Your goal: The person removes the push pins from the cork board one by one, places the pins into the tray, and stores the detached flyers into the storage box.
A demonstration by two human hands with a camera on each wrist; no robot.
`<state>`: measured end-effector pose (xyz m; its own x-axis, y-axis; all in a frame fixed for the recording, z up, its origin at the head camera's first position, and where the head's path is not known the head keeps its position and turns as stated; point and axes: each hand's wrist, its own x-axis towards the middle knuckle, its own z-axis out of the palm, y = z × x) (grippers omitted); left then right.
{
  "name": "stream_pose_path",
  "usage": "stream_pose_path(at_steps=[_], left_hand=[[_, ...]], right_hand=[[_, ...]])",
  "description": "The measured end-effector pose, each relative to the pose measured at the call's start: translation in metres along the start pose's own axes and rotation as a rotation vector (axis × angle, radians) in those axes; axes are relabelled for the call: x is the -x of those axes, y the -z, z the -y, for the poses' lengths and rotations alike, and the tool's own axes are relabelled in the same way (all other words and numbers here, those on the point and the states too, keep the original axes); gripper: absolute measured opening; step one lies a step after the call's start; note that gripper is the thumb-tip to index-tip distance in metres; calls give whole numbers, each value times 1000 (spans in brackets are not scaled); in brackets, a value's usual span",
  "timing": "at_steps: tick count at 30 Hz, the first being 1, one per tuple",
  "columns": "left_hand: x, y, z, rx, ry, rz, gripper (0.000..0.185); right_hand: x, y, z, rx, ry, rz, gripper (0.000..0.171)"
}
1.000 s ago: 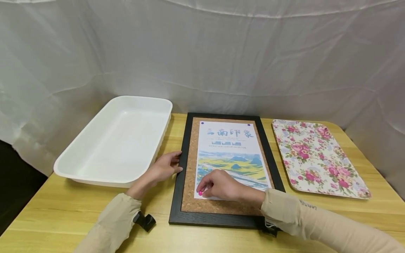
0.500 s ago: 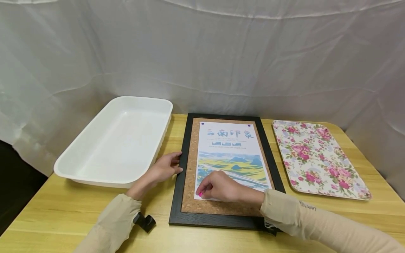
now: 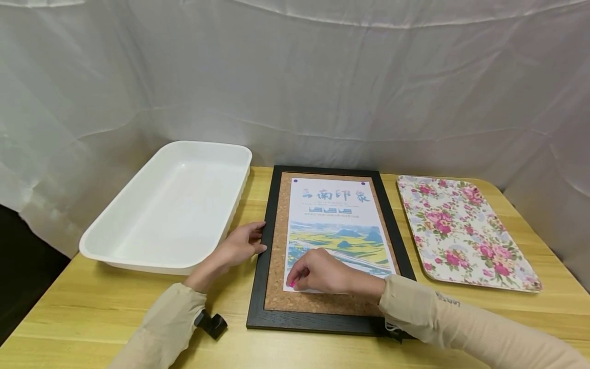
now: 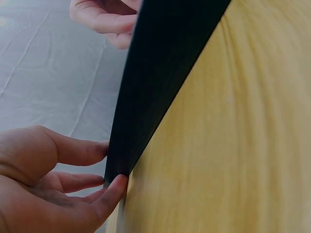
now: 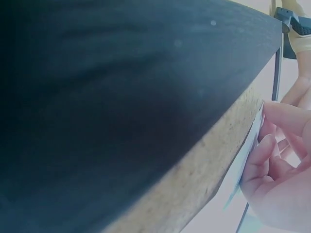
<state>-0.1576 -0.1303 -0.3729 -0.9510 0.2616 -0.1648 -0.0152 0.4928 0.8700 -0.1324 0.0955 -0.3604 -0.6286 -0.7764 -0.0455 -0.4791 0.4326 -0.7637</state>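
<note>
right hand (image 3: 322, 271) is down at the near-left corner of the poster (image 3: 338, 230), fingertips curled tight and pinching a pink pin (image 3: 292, 283) there. best bet imo is to pull it straight up, no wiggling, so the thin paper doesn't tear. left hand (image 3: 239, 245) has relaxed fingers resting on the frame (image 3: 259, 287) edge, which should hold the board steady. frame is matte black and rectangular, with grainy cork (image 3: 279, 241) inside. two small dark pins at the top corners. past that: a smooth deep white bin (image 3: 170, 205) on the left, a glossy floral tray (image 3: 461, 230) on the right, both on a wood-grain table (image 3: 92, 302).
</note>
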Motion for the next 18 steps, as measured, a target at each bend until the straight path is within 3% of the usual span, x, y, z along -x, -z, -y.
stream_pose_path(at_steps=[13, 18], left_hand=[[0, 0, -1, 0, -2, -4, 57], [0, 0, 0, 10, -13, 0, 58]], right_hand=[[-1, 3, 1, -8, -4, 50, 15], [-3, 5, 2, 51, 1, 77, 14]])
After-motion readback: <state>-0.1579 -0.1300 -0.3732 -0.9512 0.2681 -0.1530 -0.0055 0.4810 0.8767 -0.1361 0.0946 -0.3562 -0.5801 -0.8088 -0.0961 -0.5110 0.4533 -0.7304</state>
